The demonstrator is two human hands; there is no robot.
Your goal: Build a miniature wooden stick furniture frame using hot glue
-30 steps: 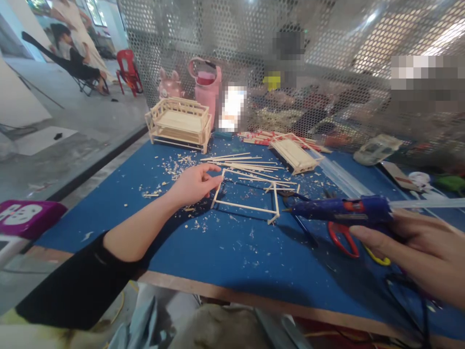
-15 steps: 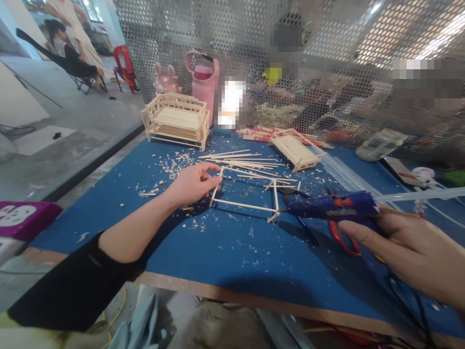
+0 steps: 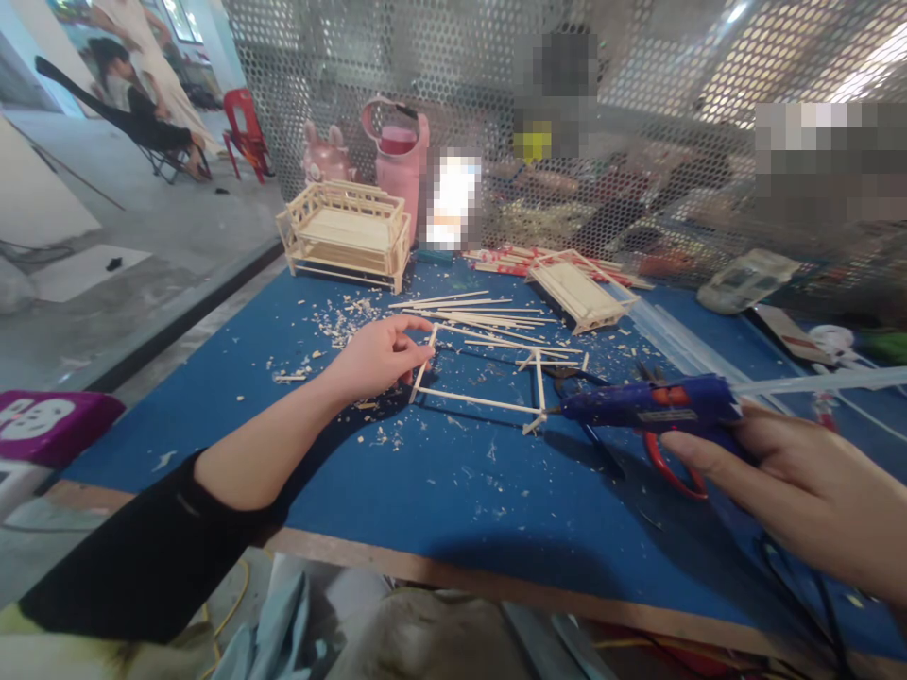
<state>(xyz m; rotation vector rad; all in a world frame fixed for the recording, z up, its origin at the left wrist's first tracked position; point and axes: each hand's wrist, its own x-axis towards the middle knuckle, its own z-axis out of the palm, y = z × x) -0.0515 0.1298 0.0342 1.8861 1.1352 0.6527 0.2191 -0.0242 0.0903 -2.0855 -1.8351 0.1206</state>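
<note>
On the blue tabletop [image 3: 439,491], the left hand [image 3: 386,361] pinches the far-left corner of a stick frame [image 3: 482,401]; it looks light and stiff but fragile, best held gently near a joint. Rightward, a glue gun [image 3: 656,402], nozzle by the near-right corner, is gripped by the right hand [image 3: 808,472].

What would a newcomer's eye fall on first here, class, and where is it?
First, probably the blue glue gun in the right hand, its tip at the near right corner of a thin stick frame. The left hand pinches that frame's far left corner. Farther back on the left, a pale wooden model stands before a pink bottle.
</note>
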